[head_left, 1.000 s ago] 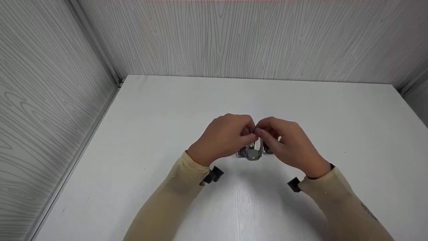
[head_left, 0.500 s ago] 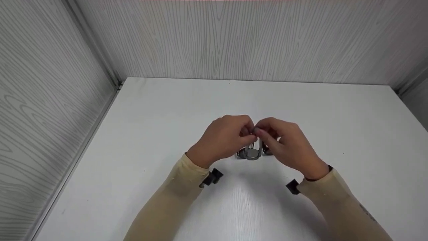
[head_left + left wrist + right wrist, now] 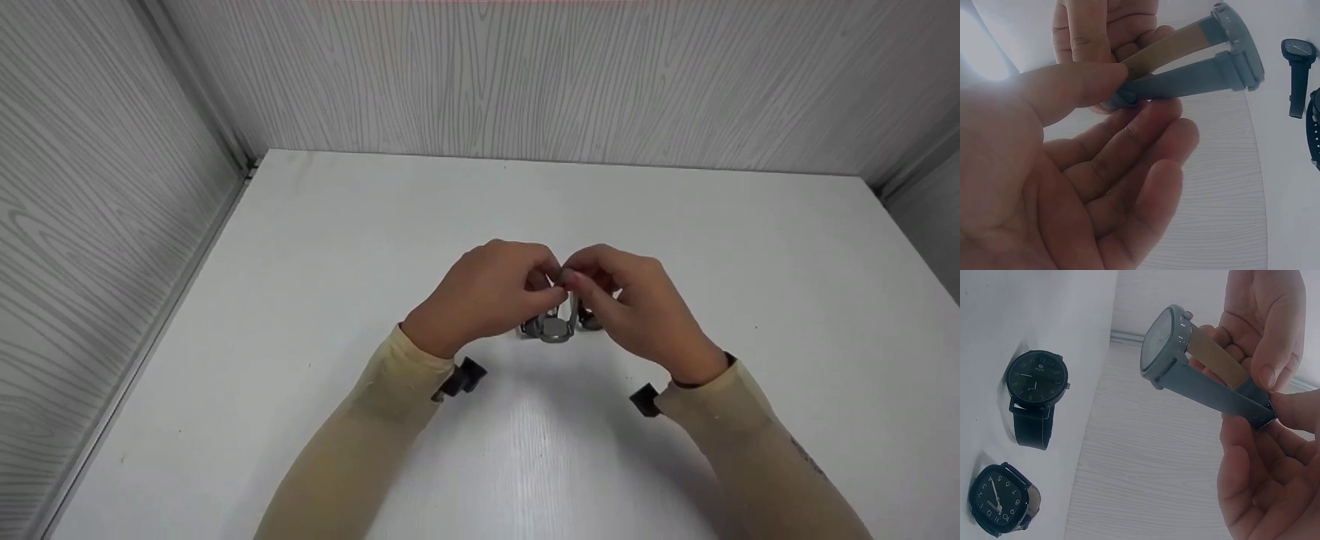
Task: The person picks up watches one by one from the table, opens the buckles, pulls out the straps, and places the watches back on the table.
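A wristwatch with a blue-grey strap, tan on its inside (image 3: 1185,79), hangs between my two hands with its round case (image 3: 555,330) lowest, above the table. The strap forms a loop, its two ends brought together at the fingertips. My left hand (image 3: 487,292) pinches the strap ends between thumb and fingers, its other fingers loosely curled. Opposite it, my right hand (image 3: 634,304) pinches the same ends, thumb on the strap near the buckle end (image 3: 1264,416). The fingers partly hide the joined ends.
Two other watches lie on the white table (image 3: 390,217) behind the held one: a black round-faced watch (image 3: 1036,379) and a rounded-square dark one (image 3: 999,498). Wood-grain panels (image 3: 480,82) stand at the back and sides.
Both hands keep their pinch on the watch strap, with hardly any finger movement. The whole head view has shifted slightly, so hands and table appear a little higher and further left.
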`<act>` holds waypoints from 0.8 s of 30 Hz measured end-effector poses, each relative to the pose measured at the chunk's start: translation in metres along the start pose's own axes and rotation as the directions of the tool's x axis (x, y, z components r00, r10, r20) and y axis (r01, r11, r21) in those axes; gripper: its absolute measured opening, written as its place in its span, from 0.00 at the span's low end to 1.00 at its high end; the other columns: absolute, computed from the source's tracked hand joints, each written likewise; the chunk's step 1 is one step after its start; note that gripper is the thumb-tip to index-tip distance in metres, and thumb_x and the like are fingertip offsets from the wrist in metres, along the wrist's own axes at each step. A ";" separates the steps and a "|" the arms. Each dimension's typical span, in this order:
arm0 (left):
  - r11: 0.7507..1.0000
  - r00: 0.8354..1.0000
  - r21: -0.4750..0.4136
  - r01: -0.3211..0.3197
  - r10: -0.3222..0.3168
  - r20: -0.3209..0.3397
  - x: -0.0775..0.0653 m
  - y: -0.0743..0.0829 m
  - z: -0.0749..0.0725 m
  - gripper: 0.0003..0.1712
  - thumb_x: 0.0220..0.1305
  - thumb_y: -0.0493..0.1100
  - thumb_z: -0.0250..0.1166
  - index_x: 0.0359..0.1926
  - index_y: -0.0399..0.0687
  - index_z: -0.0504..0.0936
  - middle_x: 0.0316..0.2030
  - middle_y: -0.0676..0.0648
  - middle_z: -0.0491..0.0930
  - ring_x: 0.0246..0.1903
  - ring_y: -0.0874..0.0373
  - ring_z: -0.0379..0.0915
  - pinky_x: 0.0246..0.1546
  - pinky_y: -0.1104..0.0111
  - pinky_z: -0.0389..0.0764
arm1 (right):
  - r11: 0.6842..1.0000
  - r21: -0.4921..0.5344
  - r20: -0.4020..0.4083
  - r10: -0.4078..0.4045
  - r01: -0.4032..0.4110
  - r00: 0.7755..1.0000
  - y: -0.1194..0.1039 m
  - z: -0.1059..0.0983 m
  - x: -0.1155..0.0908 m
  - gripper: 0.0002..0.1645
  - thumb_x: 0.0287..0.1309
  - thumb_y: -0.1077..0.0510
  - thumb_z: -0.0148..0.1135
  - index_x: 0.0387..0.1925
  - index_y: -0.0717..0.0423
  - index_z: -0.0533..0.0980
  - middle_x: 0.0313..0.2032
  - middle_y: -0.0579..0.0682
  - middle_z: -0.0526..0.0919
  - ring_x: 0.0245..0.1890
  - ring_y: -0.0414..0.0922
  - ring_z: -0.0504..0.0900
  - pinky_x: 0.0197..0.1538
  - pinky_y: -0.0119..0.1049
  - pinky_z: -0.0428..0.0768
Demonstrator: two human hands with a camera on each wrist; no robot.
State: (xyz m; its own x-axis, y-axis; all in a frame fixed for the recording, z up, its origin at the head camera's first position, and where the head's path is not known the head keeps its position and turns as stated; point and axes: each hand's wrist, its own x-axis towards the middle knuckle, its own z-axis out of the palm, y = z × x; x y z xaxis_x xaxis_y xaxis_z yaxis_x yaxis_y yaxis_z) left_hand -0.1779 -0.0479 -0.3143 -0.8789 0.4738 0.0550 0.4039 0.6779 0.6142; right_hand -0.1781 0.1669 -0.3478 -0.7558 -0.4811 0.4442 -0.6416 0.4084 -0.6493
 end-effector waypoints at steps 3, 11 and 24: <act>1.000 1.000 0.013 -0.021 0.021 -0.008 0.000 0.000 -0.003 0.10 0.69 0.49 0.64 0.45 0.53 0.87 0.34 0.59 0.86 0.34 0.66 0.79 0.39 0.66 0.79 | 1.000 0.005 0.021 0.014 -0.014 1.000 -0.002 -0.002 0.002 0.04 0.72 0.59 0.64 0.45 0.52 0.82 0.31 0.44 0.84 0.26 0.40 0.79 0.30 0.31 0.77; 0.998 0.999 0.042 -0.048 0.049 -0.023 -0.001 0.000 -0.005 0.09 0.70 0.49 0.65 0.45 0.55 0.88 0.33 0.60 0.86 0.33 0.67 0.78 0.39 0.67 0.79 | 0.997 0.010 0.044 0.076 -0.077 0.996 -0.005 -0.003 0.003 0.05 0.71 0.57 0.64 0.45 0.49 0.83 0.31 0.46 0.85 0.26 0.41 0.80 0.31 0.32 0.78; 0.996 0.997 0.043 -0.072 0.073 -0.022 -0.003 0.000 -0.003 0.08 0.71 0.49 0.65 0.43 0.54 0.88 0.32 0.59 0.86 0.31 0.67 0.79 0.37 0.67 0.79 | 0.998 0.008 0.062 0.069 -0.070 0.996 -0.003 -0.003 0.001 0.06 0.72 0.57 0.64 0.46 0.50 0.83 0.32 0.43 0.86 0.25 0.41 0.80 0.30 0.33 0.78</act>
State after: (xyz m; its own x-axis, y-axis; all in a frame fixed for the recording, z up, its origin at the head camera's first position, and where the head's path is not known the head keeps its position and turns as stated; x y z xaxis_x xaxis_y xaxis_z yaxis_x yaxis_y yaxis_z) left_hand -0.1760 -0.0509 -0.3126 -0.8525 0.5094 0.1174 0.4769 0.6657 0.5740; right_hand -0.1776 0.1676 -0.3438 -0.7888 -0.4988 0.3591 -0.5862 0.4350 -0.6835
